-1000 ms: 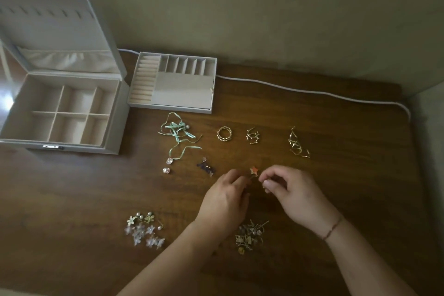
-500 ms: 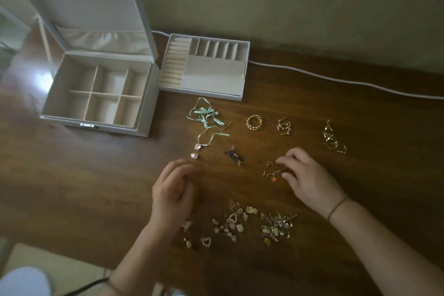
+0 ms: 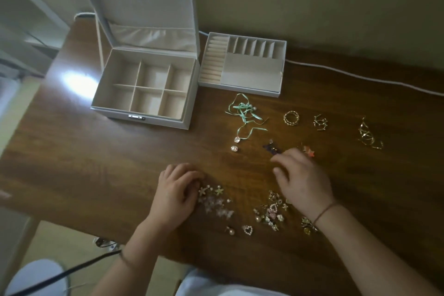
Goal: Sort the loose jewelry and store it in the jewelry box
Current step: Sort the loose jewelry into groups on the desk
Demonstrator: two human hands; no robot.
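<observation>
The loose jewelry lies in small heaps on the tabletop, the jewelry box open and apparently bare. The left hand curls beside the flower pieces; whether its grip pinches one, I cannot tell. The right hand, fingers spread flat, hovers just above another heap, and I judge a careless sweep could mix the sorted groups or push pieces off the near edge.

Left hand rests with fingers loosely curled; right hand lies palm-down, fingers spread (blurred).
</observation>
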